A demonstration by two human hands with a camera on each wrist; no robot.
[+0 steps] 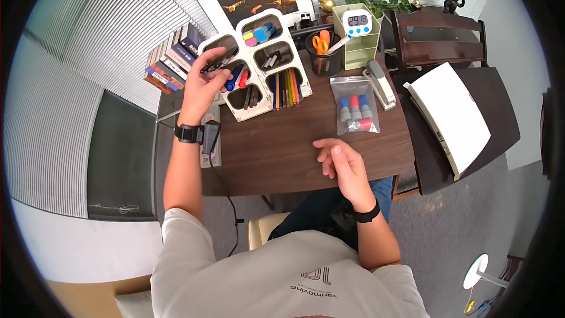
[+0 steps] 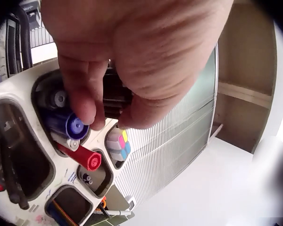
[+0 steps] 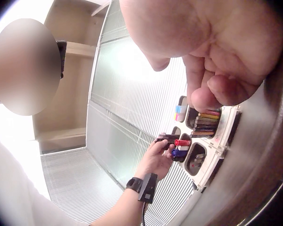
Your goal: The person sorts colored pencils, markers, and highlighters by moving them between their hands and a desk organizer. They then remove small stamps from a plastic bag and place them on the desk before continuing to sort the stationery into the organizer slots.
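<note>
My left hand point(image 1: 203, 87) pinches a bunch of dark pens point(image 1: 219, 61) at the top left compartment of a white desk organizer point(image 1: 245, 59). In the left wrist view the fingers partly hide these dark pens point(image 2: 114, 96). Just below them, a blue marker point(image 2: 75, 126) and a red marker point(image 2: 87, 157) stand in the neighbouring compartment. My right hand point(image 1: 348, 171) hovers near the table's front edge, fingers loosely bent, holding nothing. Nearest to it lies a clear zip bag point(image 1: 355, 106) with several grey markers with blue and red caps.
Colored pencils point(image 1: 286, 89) and sticky notes point(image 1: 259, 34) fill other compartments. Right of the organizer stand a black mesh cup point(image 1: 325, 63) with orange scissors, a green holder point(image 1: 359, 53) with a timer, and a stapler point(image 1: 380, 85). Books point(image 1: 172, 59) stand at the left; a cable point(image 1: 226, 200) hangs from the left wrist.
</note>
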